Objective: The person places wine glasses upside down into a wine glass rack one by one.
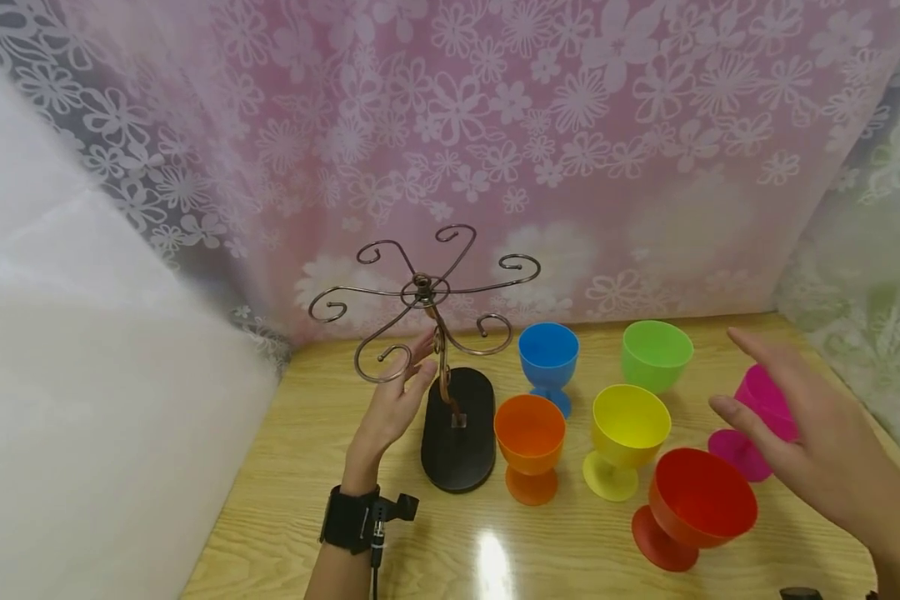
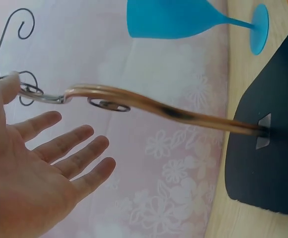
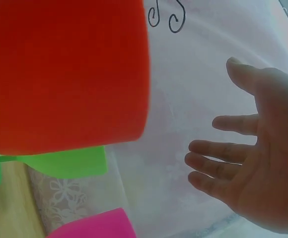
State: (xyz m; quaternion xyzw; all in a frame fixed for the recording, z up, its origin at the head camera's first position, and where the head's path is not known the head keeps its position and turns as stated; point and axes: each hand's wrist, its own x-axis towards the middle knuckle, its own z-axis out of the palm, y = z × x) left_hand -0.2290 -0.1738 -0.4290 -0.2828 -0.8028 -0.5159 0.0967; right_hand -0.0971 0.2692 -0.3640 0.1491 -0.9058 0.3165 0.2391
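Observation:
A metal stand with several curled arms [image 1: 495, 287] rises from an oval black base [image 1: 450, 458]. My left hand [image 1: 393, 404] is just left of its stem, fingers spread and straight. In the left wrist view the palm [image 2: 30, 183] faces up beside the copper-coloured stem [image 2: 149, 106], holding nothing. My right hand [image 1: 825, 450] hovers at the right over the magenta goblet [image 1: 768, 404], partly covering it, thumb apart from the fingers. The right wrist view shows that palm [image 3: 258, 173] bare, with the red goblet [image 3: 64, 74] large in front.
Right of the stand several plastic goblets stand upright on the wooden table [image 1: 322, 417]: blue [image 1: 548, 346], orange [image 1: 531, 437], yellow [image 1: 630, 454], green [image 1: 656, 358] and red [image 1: 675, 529]. A flowered pink curtain [image 1: 495, 125] hangs behind; a white sheet [image 1: 82, 375] borders the left.

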